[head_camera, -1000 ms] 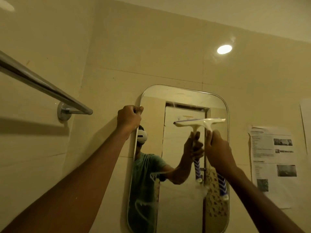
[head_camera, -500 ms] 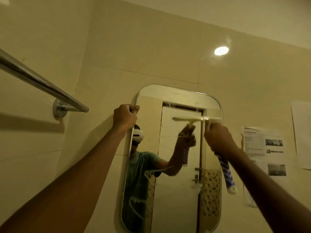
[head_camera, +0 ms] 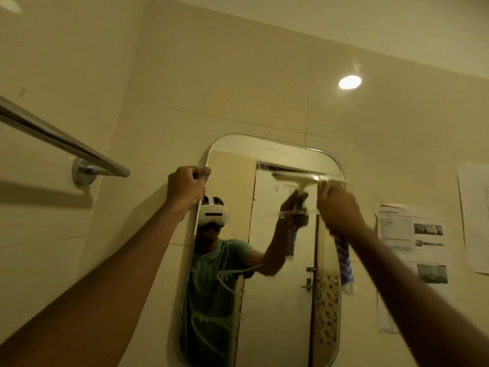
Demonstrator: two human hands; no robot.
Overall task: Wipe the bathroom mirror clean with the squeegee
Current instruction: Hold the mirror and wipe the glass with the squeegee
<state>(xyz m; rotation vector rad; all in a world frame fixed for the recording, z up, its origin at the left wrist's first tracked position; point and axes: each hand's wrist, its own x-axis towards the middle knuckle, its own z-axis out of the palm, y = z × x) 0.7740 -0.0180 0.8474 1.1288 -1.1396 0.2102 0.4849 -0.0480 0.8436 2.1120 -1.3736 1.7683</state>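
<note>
A tall mirror (head_camera: 280, 327) with rounded corners hangs on the tiled wall. My left hand (head_camera: 186, 185) grips the mirror's upper left edge. My right hand (head_camera: 337, 205) is closed around the squeegee (head_camera: 344, 258), whose blue-and-white striped handle hangs below my fist. The pale blade is blurred and lies flat against the glass near the mirror's top right. White streaks of foam or water show on the lower left glass. The mirror reflects a person in a green shirt.
A chrome towel bar (head_camera: 60, 144) juts from the left wall at arm height. Printed paper sheets (head_camera: 412, 234) are stuck on the wall right of the mirror. A round light spot (head_camera: 349, 82) glares on the upper tiles.
The squeegee blade has moved up the right side of the mirror toward its top edge, with my right hand following. My left hand has stayed on the mirror's edge.
</note>
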